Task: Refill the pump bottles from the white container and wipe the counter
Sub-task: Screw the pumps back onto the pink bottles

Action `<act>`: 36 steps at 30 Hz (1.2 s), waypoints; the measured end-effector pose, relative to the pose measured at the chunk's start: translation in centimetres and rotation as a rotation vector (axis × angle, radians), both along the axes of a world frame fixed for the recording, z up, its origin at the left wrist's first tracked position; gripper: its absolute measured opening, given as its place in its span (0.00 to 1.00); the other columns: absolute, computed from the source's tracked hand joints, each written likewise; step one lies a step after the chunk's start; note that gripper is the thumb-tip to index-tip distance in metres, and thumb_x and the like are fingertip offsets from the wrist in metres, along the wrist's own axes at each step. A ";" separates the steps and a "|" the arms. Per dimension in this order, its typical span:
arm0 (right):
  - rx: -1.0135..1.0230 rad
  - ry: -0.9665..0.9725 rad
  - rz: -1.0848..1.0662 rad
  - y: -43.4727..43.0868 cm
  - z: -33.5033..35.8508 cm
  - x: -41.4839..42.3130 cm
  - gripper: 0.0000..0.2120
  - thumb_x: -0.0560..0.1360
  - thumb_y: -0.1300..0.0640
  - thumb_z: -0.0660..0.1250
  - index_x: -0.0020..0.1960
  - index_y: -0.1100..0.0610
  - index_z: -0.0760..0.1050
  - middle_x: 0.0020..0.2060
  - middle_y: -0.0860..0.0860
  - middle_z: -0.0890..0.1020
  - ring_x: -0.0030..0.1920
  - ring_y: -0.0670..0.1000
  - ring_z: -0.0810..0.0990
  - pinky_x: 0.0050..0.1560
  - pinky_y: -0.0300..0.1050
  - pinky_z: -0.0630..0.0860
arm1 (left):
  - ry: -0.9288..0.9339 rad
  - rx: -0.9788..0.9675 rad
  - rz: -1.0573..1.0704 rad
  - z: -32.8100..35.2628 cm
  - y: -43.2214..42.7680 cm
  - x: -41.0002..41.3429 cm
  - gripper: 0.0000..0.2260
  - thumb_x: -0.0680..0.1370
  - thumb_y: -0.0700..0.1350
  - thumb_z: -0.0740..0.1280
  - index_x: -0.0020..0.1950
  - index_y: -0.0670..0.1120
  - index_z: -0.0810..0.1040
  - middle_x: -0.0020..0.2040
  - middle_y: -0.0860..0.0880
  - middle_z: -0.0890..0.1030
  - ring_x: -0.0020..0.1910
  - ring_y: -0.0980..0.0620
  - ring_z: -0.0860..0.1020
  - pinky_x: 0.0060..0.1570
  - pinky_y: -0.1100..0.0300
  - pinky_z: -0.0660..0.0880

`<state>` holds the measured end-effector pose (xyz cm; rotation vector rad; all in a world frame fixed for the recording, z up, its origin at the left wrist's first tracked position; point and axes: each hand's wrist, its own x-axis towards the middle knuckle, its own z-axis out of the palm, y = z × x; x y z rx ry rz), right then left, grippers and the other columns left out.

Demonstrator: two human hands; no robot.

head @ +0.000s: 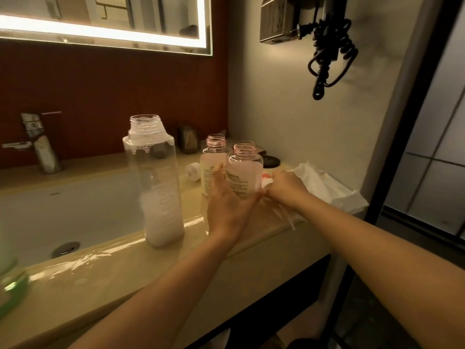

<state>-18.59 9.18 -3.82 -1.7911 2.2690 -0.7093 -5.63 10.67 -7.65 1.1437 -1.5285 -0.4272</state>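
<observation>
Bathroom table (226, 260) beside a sink (75, 210): the left grip (226, 210) wraps the near pink bottle (242, 170), uncapped. The right grip (284, 185) pinches a white pump top (267, 182) just beside it. A tall container (156, 177), part full, stands left.

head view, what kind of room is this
A bathroom, possibly a hotel one. A sink with a faucet is set into the counter, a lit mirror hangs above it, and what looks like a hair dryer's coiled cord hangs on the wall.
</observation>
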 end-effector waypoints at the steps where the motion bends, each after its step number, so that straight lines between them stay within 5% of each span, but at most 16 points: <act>1: 0.000 -0.017 0.000 0.1 0.0 0.0 0.12 0.72 0.48 0.66 0.48 0.56 0.73 0.48 0.56 0.78 0.45 0.55 0.76 0.39 0.43 0.69 | -0.004 0.006 0.015 0.2 0.0 -0.3 0.45 0.63 0.58 0.76 0.71 0.50 0.55 0.65 0.48 0.69 0.63 0.48 0.70 0.59 0.50 0.73; 5: -0.061 -0.127 -0.039 0.5 0.3 -0.4 0.20 0.69 0.47 0.71 0.54 0.59 0.74 0.47 0.55 0.79 0.46 0.55 0.77 0.38 0.43 0.69 | 0.003 0.004 0.041 0.5 0.3 -1.2 0.44 0.64 0.57 0.75 0.72 0.51 0.54 0.66 0.47 0.69 0.64 0.47 0.68 0.60 0.52 0.70; 10: -0.231 -0.393 -0.063 1.3 2.7 -1.7 0.14 0.70 0.50 0.69 0.49 0.57 0.72 0.43 0.53 0.77 0.43 0.53 0.77 0.44 0.49 0.76 | -0.007 0.044 0.020 0.6 -0.4 -1.2 0.42 0.66 0.53 0.75 0.72 0.52 0.54 0.66 0.48 0.68 0.64 0.47 0.66 0.63 0.50 0.67; 15: -0.392 -0.627 -0.015 1.9 5.3 -0.9 0.15 0.71 0.48 0.69 0.50 0.57 0.72 0.47 0.55 0.79 0.46 0.55 0.79 0.37 0.42 0.74 | -0.024 0.085 0.017 0.8 -0.2 -1.0 0.42 0.65 0.51 0.76 0.72 0.52 0.56 0.64 0.48 0.68 0.61 0.48 0.65 0.57 0.57 0.65; 18: -0.516 -0.739 -0.008 2.1 7.1 0.3 0.17 0.71 0.48 0.69 0.54 0.57 0.71 0.50 0.55 0.79 0.47 0.53 0.80 0.42 0.43 0.78 | -0.039 0.088 -0.007 0.8 0.3 -0.6 0.41 0.64 0.51 0.76 0.71 0.52 0.56 0.64 0.48 0.69 0.60 0.49 0.66 0.53 0.62 0.62; 23: -0.797 -0.954 -0.021 2.3 10.2 2.4 0.17 0.72 0.51 0.70 0.55 0.57 0.69 0.50 0.53 0.78 0.46 0.50 0.80 0.49 0.45 0.79 | -0.046 0.079 -0.041 0.5 0.8 0.9 0.41 0.61 0.54 0.77 0.67 0.55 0.57 0.59 0.51 0.73 0.57 0.48 0.72 0.53 0.51 0.75; 28: -1.068 -0.874 -0.030 3.2 11.5 4.1 0.18 0.73 0.52 0.69 0.57 0.58 0.69 0.47 0.49 0.76 0.42 0.44 0.77 0.39 0.28 0.74 | -0.069 0.082 -0.086 0.3 1.2 2.2 0.41 0.62 0.56 0.76 0.67 0.57 0.54 0.61 0.52 0.72 0.55 0.49 0.73 0.50 0.54 0.75; 36: -1.190 -0.867 -0.031 4.1 12.2 5.6 0.22 0.73 0.52 0.69 0.61 0.61 0.65 0.51 0.51 0.75 0.47 0.46 0.77 0.47 0.34 0.77 | -0.061 0.099 -0.100 0.1 1.2 2.4 0.42 0.62 0.57 0.76 0.68 0.56 0.54 0.62 0.52 0.72 0.56 0.49 0.72 0.46 0.58 0.72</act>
